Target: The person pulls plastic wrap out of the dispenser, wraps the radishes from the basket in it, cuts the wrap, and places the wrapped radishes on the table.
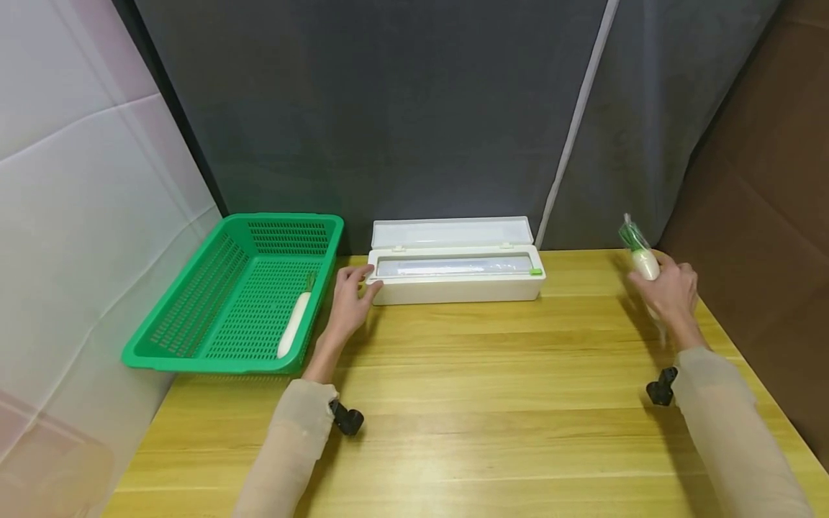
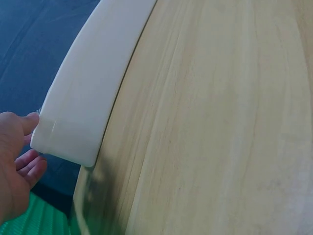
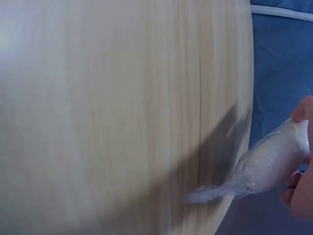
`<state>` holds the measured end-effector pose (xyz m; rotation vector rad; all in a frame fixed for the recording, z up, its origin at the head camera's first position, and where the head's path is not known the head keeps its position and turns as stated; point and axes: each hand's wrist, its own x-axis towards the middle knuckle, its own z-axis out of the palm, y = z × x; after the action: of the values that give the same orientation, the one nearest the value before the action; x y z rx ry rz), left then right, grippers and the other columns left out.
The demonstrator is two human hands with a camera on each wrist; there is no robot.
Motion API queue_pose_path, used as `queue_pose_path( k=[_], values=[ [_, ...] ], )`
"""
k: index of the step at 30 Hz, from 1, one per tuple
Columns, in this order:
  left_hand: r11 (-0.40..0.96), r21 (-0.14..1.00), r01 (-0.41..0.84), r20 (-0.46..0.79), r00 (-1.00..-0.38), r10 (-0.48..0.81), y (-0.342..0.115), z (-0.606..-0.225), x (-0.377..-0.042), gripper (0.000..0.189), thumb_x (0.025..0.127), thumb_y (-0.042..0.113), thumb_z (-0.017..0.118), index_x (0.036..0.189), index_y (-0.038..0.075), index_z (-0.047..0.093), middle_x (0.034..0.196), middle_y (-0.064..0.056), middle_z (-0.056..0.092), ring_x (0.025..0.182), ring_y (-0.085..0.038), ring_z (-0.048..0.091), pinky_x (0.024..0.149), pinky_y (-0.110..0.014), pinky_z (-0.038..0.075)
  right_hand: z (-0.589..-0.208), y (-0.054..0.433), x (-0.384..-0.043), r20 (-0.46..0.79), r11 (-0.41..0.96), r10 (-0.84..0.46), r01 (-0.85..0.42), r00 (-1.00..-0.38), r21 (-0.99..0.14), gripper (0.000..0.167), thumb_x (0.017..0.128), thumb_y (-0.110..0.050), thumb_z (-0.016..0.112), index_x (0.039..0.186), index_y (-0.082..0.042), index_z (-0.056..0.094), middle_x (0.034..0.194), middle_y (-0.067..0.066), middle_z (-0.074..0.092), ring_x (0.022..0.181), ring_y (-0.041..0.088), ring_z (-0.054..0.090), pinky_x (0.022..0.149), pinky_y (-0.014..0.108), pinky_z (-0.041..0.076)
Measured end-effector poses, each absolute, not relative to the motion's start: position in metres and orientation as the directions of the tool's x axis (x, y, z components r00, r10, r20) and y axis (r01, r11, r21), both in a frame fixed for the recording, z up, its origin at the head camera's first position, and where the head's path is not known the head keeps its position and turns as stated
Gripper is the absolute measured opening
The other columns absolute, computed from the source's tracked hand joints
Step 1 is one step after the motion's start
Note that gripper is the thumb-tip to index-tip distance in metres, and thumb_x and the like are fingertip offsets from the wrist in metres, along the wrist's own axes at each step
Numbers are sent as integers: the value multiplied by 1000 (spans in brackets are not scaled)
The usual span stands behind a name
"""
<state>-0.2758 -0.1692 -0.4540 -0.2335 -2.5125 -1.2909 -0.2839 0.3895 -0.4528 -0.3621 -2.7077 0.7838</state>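
Note:
A long white cling film dispenser (image 1: 456, 286) stands at the table's back edge, its lid (image 1: 452, 232) raised and clear film showing inside. My left hand (image 1: 350, 296) has bent fingers and thumb at the dispenser's left end, which it grips at the corner. In the left wrist view, fingertips (image 2: 32, 120) meet that end. My right hand (image 1: 670, 288) grips a white radish (image 1: 645, 263) with green leaves, held upright over the table's right side. Clear film wraps the radish, and a twisted film tail (image 3: 210, 194) hangs from its lower end.
A green perforated basket (image 1: 214, 365) stands at the left, with another white radish (image 1: 294, 325) lying along its right side. A green slider (image 1: 535, 272) sits at the dispenser's right end. A dark curtain (image 1: 388, 108) rises behind the wooden table (image 1: 492, 403); a brown panel (image 1: 764, 216) borders the right.

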Motion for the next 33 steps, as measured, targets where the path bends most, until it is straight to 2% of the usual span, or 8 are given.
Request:
queue_pose_path(
  k=[6, 18, 23, 27, 33],
  values=[
    [587, 762, 275, 333, -943, 9, -170, -454, -279, 41, 99, 10, 66, 133, -9, 58, 132, -28, 44, 114, -40, 51, 100, -49, 46, -456, 396, -283, 143, 823, 331, 212, -933, -527, 68, 93, -40, 58, 138, 10, 45, 117, 39, 40, 116, 57, 35, 80, 60, 36],
    [586, 767, 261, 314, -949, 11, -170, -455, -281, 42, 99, 8, 64, 137, -8, 56, 131, -28, 45, 114, -41, 52, 102, -47, 45, -463, 403, -280, 79, 835, 339, 262, -937, -484, 61, 99, -33, 53, 133, 16, 43, 117, 44, 36, 115, 60, 33, 85, 64, 36],
    [593, 766, 250, 303, -953, 10, -170, -455, -281, 42, 99, 8, 64, 138, -7, 55, 131, -28, 46, 114, -41, 52, 101, -48, 46, -470, 406, -279, 82, 862, 319, 253, -944, -440, 57, 101, -32, 53, 125, 19, 45, 113, 46, 39, 111, 62, 36, 86, 65, 36],
    [599, 762, 247, 298, -954, 14, -169, -455, -281, 43, 100, 9, 64, 139, -7, 55, 131, -28, 46, 114, -41, 53, 101, -48, 46, -473, 410, -278, 77, 877, 310, 254, -948, -407, 58, 103, -34, 52, 122, 20, 44, 111, 46, 41, 108, 61, 37, 87, 65, 37],
    [590, 772, 237, 286, -958, 9, -168, -454, -280, 42, 100, 8, 63, 138, -7, 54, 133, -30, 44, 113, -42, 52, 101, -49, 45, -473, 413, -277, 49, 876, 306, 261, -951, -406, 65, 104, -43, 48, 127, 18, 44, 113, 45, 42, 108, 60, 37, 86, 64, 37]
  ],
)
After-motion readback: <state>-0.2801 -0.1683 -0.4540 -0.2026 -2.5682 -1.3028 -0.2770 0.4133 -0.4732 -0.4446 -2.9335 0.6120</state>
